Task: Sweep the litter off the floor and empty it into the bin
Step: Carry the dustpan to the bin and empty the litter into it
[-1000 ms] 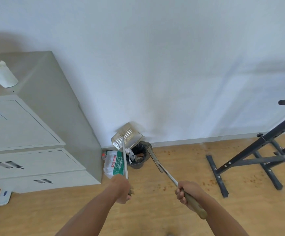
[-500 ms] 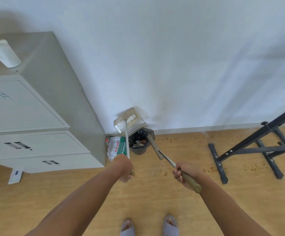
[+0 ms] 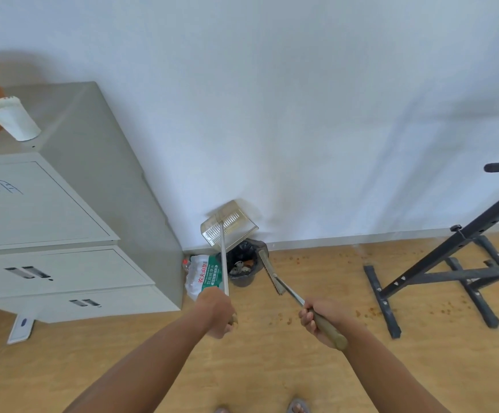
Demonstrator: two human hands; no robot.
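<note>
Cabinets [image 3: 63, 234] of grey metal stand at the far left against the wall, with a paper cup [image 3: 11, 119] lying tilted on top and a white flat object [image 3: 22, 324] on the floor at the base. Just right of the cabinet, a crumpled white and green water-bottle wrapper [image 3: 203, 274] is wedged beside the bin [image 3: 243, 265], which is lined with a black bag and set in the corner at the skirting board, presumably to be out of the way. Litter is already seen inside it.

The long-handled dustpan [image 3: 229, 226] is held by the left hand [image 3: 217, 312], which is closed round its thin metal shaft; the clear pan is raised above the bin's rim and tipped against the wall, a pose judged to let the sweepings slide down into the bag. The right hand [image 3: 321, 318] is wrapped round the wooden handle of the broom [image 3: 269, 271], whose head is kept low, just beside the bin's right rim, apparently parked while the emptying is done.

Further right, brown crumbs [image 3: 370, 312] are scattered over the wooden floor around the black metal stand [image 3: 439, 272], so more sweeping is judged to remain.

Compared with half a second ago, the cabinet and cup appear lower and larger in view and less of the feet is seen, which suggests the head has been tilted up; the pan is kept tipped above the bin and both grips are unchanged.
</note>
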